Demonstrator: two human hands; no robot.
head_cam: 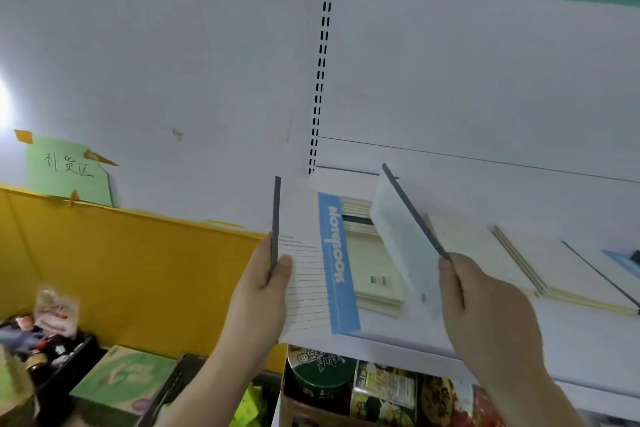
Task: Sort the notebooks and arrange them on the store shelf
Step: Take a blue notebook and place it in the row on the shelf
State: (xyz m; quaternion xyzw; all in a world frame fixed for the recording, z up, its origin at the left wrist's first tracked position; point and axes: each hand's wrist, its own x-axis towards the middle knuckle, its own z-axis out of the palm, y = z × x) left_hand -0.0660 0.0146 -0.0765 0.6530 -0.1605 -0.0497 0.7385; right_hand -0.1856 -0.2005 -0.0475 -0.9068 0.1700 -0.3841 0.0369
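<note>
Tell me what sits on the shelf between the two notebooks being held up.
In the head view, a stack of cream notebooks lies on the white shelf, showing between the blue-striped notebook and the pale notebook.

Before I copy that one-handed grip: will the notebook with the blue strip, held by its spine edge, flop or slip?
The blue-strip notebook looks thin, so probably light. The left hand grips only its dark spine edge, yet the cover stands flat, suggesting it stays fairly stiff. Its cover looks smooth, so it might slip from a loose pinch.
</note>
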